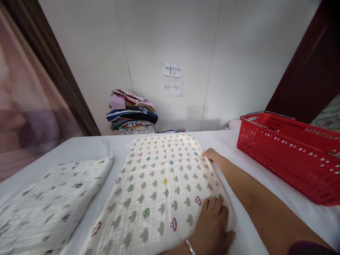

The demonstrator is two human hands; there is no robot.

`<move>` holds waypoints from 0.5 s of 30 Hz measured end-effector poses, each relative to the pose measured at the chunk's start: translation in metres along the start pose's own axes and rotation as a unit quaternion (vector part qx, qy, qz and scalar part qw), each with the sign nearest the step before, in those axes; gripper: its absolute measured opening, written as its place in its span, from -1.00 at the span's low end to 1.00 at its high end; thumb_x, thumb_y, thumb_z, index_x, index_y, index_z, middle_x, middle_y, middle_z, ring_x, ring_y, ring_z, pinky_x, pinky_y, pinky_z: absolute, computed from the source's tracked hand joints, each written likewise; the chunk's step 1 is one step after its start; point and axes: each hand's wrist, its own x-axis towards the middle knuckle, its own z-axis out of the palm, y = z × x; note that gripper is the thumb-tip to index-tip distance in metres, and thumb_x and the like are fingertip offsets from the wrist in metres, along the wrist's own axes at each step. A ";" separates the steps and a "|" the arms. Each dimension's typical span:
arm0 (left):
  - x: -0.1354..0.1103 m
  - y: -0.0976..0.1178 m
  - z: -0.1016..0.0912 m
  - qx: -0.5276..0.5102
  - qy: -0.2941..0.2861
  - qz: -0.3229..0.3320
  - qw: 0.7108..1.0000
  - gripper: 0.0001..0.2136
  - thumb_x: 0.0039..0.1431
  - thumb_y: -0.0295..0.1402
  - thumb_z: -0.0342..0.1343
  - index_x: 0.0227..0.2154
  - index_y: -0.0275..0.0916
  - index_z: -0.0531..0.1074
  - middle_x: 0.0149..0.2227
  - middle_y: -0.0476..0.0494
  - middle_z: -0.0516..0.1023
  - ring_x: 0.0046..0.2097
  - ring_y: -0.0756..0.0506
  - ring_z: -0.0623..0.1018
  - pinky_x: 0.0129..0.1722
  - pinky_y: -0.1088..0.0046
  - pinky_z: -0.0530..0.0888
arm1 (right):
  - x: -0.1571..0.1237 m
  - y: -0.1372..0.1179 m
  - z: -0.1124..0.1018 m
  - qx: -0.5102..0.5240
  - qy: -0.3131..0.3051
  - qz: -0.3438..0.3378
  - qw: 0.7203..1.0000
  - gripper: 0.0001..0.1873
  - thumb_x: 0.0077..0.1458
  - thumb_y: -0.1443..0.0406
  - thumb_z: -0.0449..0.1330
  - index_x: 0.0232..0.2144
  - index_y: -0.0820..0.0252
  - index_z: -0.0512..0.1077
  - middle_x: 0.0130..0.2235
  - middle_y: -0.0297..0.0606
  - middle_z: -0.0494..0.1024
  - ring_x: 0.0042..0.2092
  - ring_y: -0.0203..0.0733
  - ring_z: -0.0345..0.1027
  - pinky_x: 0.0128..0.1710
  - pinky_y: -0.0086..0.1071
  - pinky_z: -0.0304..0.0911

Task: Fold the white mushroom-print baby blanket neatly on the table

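Note:
A white cloth (148, 180) printed with grey and coloured mushrooms lies folded flat on the table before me, in layers along its right edge. My left hand (212, 219), with a silver bangle at the wrist, rests palm down on its near right corner, fingers stretched out. Farther up, my right hand (211, 155) is at the cloth's right edge, fingers closed on the border; the fingertips are partly hidden. To the left lies another folded white cloth (61, 191) with small dark prints, touched by neither hand.
A red plastic basket (287, 156) with metal handles stands on the white-covered table (239, 177) at the right. Behind the table's far edge is a stack of folded clothes (132, 113). Handwritten paper signs (173, 88) hang on the wall; a curtain (29, 92) hangs at left.

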 end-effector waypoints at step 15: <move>-0.057 0.019 -0.102 -0.101 -0.106 -0.036 0.989 -0.91 -0.05 -0.51 -0.03 -0.44 -0.23 0.30 -0.34 -0.01 0.41 -0.31 -0.01 0.39 -0.28 0.51 0.32 | -0.079 0.046 -0.012 0.238 -0.137 0.020 0.961 -0.91 -0.20 0.42 0.16 -0.63 0.24 0.29 -0.74 -0.41 0.25 -0.63 -0.33 0.19 -0.62 -0.48 0.20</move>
